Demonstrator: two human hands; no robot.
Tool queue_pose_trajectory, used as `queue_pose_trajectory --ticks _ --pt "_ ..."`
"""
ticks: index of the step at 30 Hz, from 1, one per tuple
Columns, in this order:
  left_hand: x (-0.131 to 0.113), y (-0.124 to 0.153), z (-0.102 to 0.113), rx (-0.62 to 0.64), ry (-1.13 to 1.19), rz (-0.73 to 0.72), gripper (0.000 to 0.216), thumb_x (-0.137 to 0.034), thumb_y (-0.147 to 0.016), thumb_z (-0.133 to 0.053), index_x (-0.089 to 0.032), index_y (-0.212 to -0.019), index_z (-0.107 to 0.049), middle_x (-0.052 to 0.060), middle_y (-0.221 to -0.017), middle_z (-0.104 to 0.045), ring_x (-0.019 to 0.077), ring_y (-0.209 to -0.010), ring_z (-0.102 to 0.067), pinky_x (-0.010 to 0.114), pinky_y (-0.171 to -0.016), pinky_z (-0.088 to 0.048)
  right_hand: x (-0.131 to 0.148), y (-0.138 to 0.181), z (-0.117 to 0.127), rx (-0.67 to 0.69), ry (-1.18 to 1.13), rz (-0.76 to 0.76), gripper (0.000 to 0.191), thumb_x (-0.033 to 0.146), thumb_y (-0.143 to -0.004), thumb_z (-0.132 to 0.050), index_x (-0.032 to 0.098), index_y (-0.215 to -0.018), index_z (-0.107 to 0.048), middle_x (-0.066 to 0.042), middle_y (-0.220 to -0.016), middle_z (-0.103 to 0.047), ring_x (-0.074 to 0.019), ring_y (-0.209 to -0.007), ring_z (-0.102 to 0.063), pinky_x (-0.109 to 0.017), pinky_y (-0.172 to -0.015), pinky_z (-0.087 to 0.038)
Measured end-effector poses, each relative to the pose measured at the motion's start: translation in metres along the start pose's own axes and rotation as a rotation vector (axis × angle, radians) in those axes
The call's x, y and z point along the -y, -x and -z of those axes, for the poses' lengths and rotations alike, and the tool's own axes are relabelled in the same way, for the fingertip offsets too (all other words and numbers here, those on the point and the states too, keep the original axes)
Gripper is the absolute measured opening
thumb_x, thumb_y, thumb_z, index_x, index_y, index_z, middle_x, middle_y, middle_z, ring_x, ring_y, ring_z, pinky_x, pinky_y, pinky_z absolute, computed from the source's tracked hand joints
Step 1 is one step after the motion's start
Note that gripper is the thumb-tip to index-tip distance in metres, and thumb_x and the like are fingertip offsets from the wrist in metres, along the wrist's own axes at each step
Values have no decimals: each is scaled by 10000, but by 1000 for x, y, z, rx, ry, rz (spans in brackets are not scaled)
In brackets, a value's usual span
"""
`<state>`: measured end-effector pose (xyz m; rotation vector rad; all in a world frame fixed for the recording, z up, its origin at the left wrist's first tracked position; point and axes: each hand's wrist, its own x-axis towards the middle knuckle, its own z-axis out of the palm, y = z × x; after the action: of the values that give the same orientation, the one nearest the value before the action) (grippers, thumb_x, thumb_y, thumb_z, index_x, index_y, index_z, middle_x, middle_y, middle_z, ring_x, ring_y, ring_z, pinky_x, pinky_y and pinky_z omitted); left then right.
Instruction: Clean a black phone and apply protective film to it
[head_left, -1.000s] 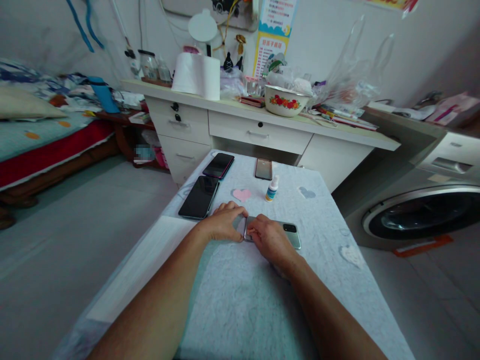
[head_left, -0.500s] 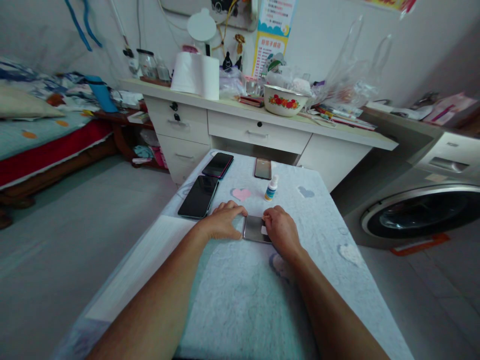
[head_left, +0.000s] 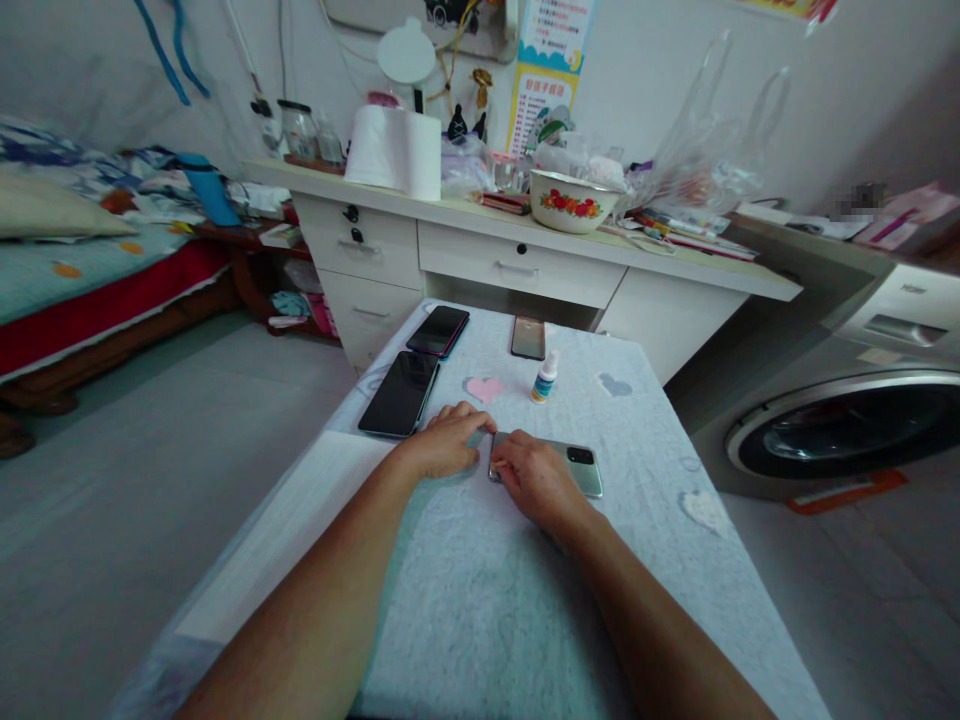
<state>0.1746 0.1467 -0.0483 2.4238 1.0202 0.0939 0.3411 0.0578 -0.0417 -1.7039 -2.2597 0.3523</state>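
Partly under fingers point(head_left: 507, 464) of right hand point(head_left: 538, 476): silver phone point(head_left: 585, 478)

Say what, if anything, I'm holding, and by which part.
Your left hand seems only to touch a corner of the silver phone; whether your right hand, over that end, pinches anything can't be told.

A person's left forearm point(head_left: 311, 575) and right forearm point(head_left: 649, 595) are uncovered along all the length I can see from here, both smooth and rounded, broad at the end nearest the body and tapering evenly to narrower wrists point(head_left: 409, 462). The left hand point(head_left: 448, 442) is bare too, compact in build, its fingers point(head_left: 472, 417) narrowing to rounded tips. The right hand point(head_left: 541, 482), likewise bare, has a broad, gently domed back and softly curved knuckles; finer details, such as the nails, are too small for me to make out.
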Motion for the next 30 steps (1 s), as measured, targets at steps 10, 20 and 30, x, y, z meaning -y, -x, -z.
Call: queue_pose_trajectory --ticks 10,20,30 --pt "0 0 -1 -20 10 22 428 -149 -682 -493 -269 -1093 -478 15 -1169 -484 212 -1142 -411 347 -972 -353 -1 -7 0 -32 55 -45 179 159 -865 -461 202 -943 -616 -30 -928 -554 -116 -799 -552 -212 -724 -374" --pt "2 0 -2 -23 -1 28 463 -157 -683 -494 -272 -1131 -462 24 -1188 -489 224 -1150 -411 362 -964 -355 -5 -30 6 -21 191 -107 221 244 -917 -423 194 -955 -635 -47 -925 -561 -133 -805 -560 -231 -713 -378" --pt "5 -2 -5 -43 3 13 455 -81 -677 -436 -245 -1100 -467 35 -1143 -501 212 -1135 -431 348 -959 -366 -3 -38 4 -8 145 -96 226 218 -912 -432 191 -995 -640 -57 -963 -574 -136 -886 -554 -230 -787 -378"
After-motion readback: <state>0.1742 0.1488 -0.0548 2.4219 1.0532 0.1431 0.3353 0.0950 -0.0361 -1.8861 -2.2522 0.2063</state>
